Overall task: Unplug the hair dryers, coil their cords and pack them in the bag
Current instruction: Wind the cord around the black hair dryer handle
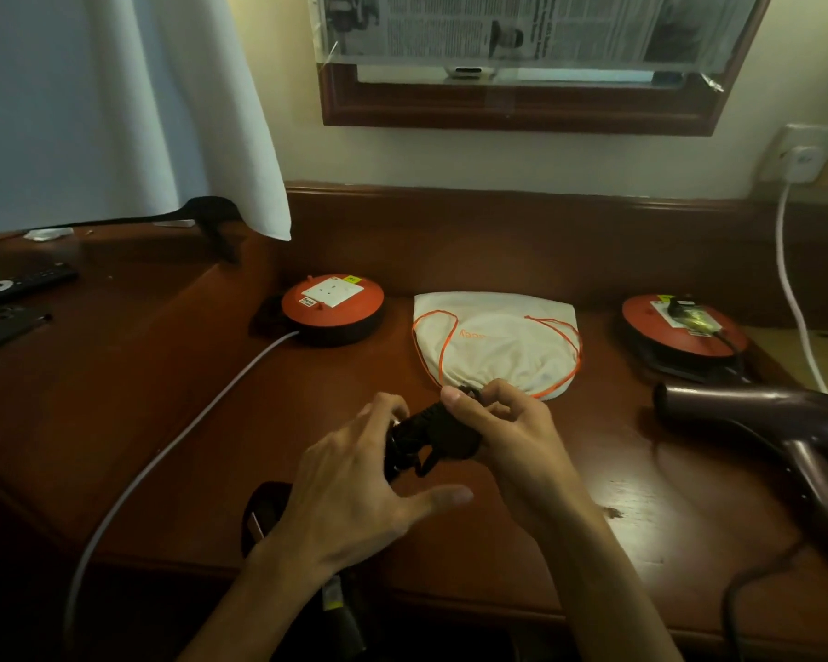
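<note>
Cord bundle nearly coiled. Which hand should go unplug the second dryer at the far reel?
Right, probably. The plugged reel and the brown hair dryer both sit on the right hand's side. The left hand could keep holding the coiled cord; reaching from there would mean crossing over the bag.

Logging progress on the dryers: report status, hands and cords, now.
Both hands, left hand and right hand, grip black coiled cord. Second dryer still plugged into right reel. Bag lies closed, unobstructed.
</note>
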